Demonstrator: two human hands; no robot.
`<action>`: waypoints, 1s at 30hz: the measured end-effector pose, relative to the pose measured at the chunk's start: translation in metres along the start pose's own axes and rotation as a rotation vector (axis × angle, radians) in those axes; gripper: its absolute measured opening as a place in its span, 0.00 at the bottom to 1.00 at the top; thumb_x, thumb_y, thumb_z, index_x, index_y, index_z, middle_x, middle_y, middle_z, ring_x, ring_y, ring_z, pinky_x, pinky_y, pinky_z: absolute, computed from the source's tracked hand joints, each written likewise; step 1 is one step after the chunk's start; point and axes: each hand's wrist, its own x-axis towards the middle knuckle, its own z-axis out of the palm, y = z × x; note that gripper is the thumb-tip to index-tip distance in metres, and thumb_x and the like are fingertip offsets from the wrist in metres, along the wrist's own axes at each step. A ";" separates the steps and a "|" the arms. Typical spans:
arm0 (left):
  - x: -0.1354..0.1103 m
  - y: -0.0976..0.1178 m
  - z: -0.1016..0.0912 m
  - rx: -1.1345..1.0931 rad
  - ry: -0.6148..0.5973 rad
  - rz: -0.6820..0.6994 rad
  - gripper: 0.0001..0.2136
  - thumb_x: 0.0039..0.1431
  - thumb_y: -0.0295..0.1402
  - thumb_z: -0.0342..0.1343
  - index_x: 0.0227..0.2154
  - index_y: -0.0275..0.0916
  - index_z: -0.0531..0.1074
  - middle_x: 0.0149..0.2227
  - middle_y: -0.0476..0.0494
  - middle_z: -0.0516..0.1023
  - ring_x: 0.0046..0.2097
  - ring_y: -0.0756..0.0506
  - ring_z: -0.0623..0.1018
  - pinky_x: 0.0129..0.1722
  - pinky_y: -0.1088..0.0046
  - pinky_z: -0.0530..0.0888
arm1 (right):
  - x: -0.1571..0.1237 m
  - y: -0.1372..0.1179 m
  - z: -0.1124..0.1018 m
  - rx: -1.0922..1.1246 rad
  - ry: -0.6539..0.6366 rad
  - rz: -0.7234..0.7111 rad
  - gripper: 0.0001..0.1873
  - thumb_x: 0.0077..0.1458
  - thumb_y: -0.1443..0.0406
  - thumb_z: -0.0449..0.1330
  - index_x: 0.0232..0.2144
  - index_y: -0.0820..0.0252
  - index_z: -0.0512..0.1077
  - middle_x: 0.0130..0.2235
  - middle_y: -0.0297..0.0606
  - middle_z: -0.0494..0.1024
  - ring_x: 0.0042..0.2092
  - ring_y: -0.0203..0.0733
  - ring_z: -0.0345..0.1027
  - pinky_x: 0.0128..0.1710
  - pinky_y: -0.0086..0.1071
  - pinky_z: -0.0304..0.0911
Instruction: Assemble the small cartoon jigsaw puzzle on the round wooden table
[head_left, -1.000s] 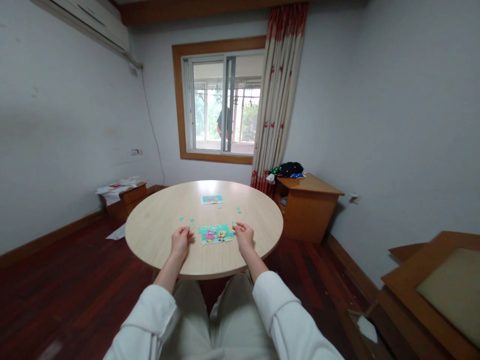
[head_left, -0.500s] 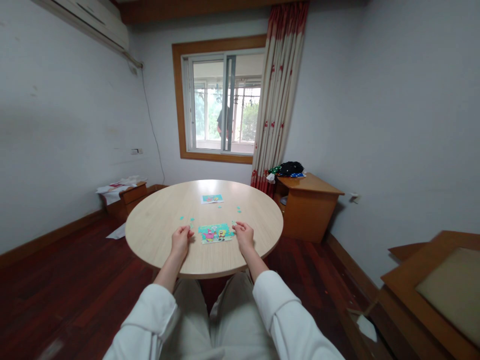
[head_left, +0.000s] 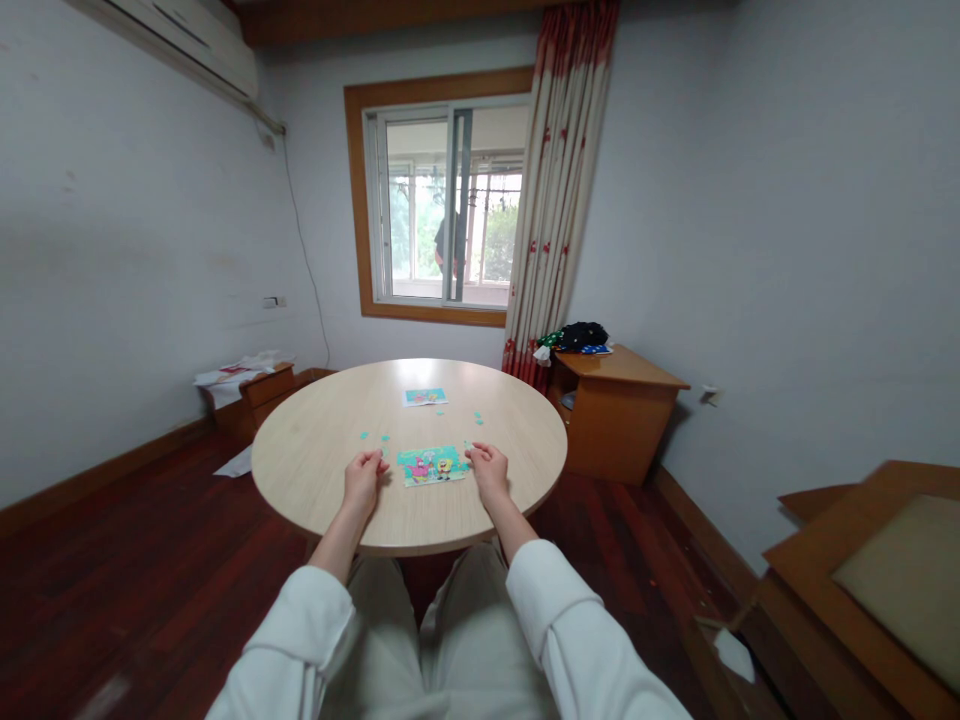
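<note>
Soft daylight streams through the far window, slightly blown out. Walls evenly lit, floor dim. Left hand and right hand cast faint shadows on the table. Edges stretch, wide-angle; near sleeves soft.

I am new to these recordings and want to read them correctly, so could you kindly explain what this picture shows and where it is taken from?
There is no machine here: a person wears one camera on the head, looking forward and down, so the white sleeves and two bare hands at the bottom are the wearer's own. The left hand and right hand rest on the round pale wooden table, one at each end of a small colourful cartoon jigsaw puzzle. Their fingers are curled; whether they pinch a piece is too small to tell. A few loose turquoise puzzle pieces lie beyond it, and a small cartoon picture card lies farther off. Another person stands outside the window.
</note>
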 end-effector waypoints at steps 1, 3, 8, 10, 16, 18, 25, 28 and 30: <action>0.000 0.000 0.000 0.004 -0.001 0.001 0.17 0.31 0.43 0.63 0.21 0.36 0.67 0.17 0.51 0.69 0.22 0.52 0.70 0.24 0.75 0.66 | 0.000 -0.001 0.000 -0.002 -0.002 0.003 0.10 0.35 0.65 0.60 0.27 0.61 0.71 0.25 0.37 0.78 0.33 0.43 0.74 0.31 0.31 0.66; -0.001 0.000 0.000 0.014 -0.003 0.004 0.18 0.31 0.44 0.63 0.21 0.36 0.67 0.17 0.51 0.68 0.22 0.52 0.70 0.24 0.75 0.66 | -0.001 -0.003 0.000 -0.013 -0.007 0.005 0.10 0.35 0.65 0.60 0.27 0.61 0.71 0.25 0.37 0.78 0.33 0.43 0.74 0.32 0.32 0.66; -0.001 0.001 0.000 0.039 -0.004 0.011 0.19 0.30 0.46 0.64 0.21 0.36 0.67 0.17 0.51 0.69 0.22 0.52 0.70 0.24 0.75 0.65 | -0.001 -0.002 -0.001 -0.016 -0.011 0.005 0.10 0.36 0.65 0.60 0.27 0.61 0.71 0.26 0.38 0.78 0.35 0.44 0.75 0.33 0.33 0.67; -0.001 0.001 0.000 0.046 -0.005 0.014 0.19 0.30 0.46 0.64 0.21 0.36 0.67 0.17 0.51 0.68 0.21 0.52 0.70 0.24 0.75 0.65 | 0.000 -0.001 -0.001 -0.008 -0.013 -0.006 0.10 0.37 0.64 0.61 0.27 0.60 0.72 0.26 0.38 0.78 0.34 0.44 0.75 0.33 0.33 0.67; 0.000 0.000 0.000 0.047 -0.007 0.022 0.20 0.30 0.47 0.65 0.21 0.36 0.68 0.17 0.51 0.68 0.21 0.51 0.70 0.22 0.76 0.65 | 0.002 0.003 -0.001 -0.013 -0.024 -0.039 0.11 0.37 0.62 0.63 0.27 0.61 0.73 0.27 0.39 0.79 0.34 0.43 0.74 0.33 0.32 0.67; 0.000 0.000 0.000 0.045 -0.009 0.020 0.21 0.29 0.48 0.65 0.22 0.36 0.68 0.16 0.51 0.68 0.21 0.52 0.70 0.22 0.76 0.65 | 0.002 0.004 -0.001 -0.018 -0.021 -0.052 0.12 0.37 0.61 0.63 0.27 0.62 0.74 0.27 0.39 0.79 0.33 0.43 0.74 0.33 0.32 0.66; -0.001 0.000 0.000 0.047 -0.016 0.016 0.21 0.29 0.47 0.65 0.22 0.35 0.69 0.16 0.51 0.69 0.21 0.51 0.70 0.21 0.76 0.64 | 0.004 0.009 -0.003 -0.058 -0.018 -0.084 0.11 0.39 0.62 0.60 0.28 0.62 0.76 0.31 0.40 0.80 0.34 0.42 0.73 0.35 0.33 0.66; 0.000 0.000 0.000 0.051 -0.015 0.022 0.20 0.30 0.46 0.65 0.21 0.35 0.69 0.16 0.51 0.69 0.21 0.51 0.70 0.21 0.76 0.65 | 0.005 0.010 -0.004 -0.085 -0.010 -0.095 0.11 0.39 0.63 0.60 0.28 0.61 0.76 0.32 0.40 0.80 0.35 0.41 0.72 0.35 0.33 0.66; -0.001 0.000 0.000 0.054 -0.017 0.026 0.19 0.30 0.46 0.64 0.21 0.35 0.69 0.16 0.51 0.69 0.21 0.51 0.70 0.21 0.76 0.65 | 0.006 0.012 -0.004 -0.097 -0.003 -0.107 0.11 0.40 0.63 0.59 0.29 0.60 0.76 0.33 0.40 0.80 0.35 0.41 0.72 0.35 0.33 0.66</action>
